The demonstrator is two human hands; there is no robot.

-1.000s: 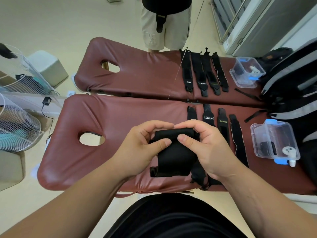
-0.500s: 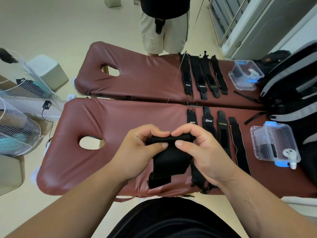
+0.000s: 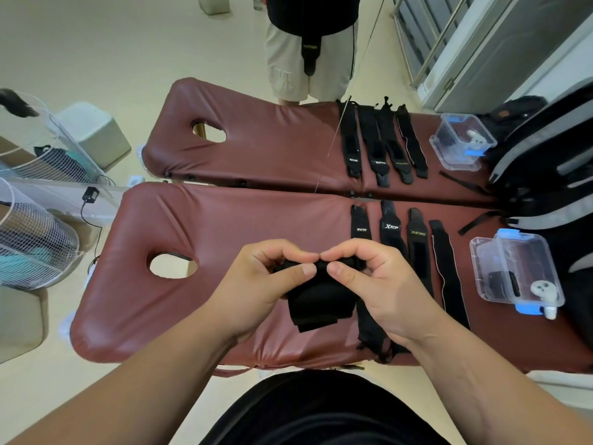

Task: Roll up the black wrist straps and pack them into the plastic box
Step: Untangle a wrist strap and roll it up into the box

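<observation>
Near edge of the front massage bed (image 3: 224,226), centre: one black wrist strap (image 3: 321,297), partly rolled, held just above the padding by both hands.

- Left hand (image 3: 256,284): grip closed on the rolled upper end of the strap, thumb in front, fingers curled over the top.
- Right hand (image 3: 382,284): matching grip on the same roll, with its thumb tip almost meeting the left thumb.
- Unrolled tail of the strap: hangs below the hands toward the bed's near edge.
- Four flat straps (image 3: 417,242): black, laid side by side and lengthwise on the same bed, just right of the hands. The nearest one passes under the right hand.
- Plastic box (image 3: 475,252): clear with blue clips, on the front bed beyond the flat straps, well apart from the hands. A dark item shows through its wall. A white rounded object sits at its near corner; whether inside or outside cannot be told.
- Rear massage bed (image 3: 256,149): carries a further row of straps (image 3: 382,146) and a second clear box (image 3: 462,139).
- Standing person (image 3: 308,59): in light shorts, at the rear bed's far side.
- Backpack (image 3: 545,162): black and grey, at the right edge.
- Wire-guard fans (image 3: 32,239): at the left.
</observation>
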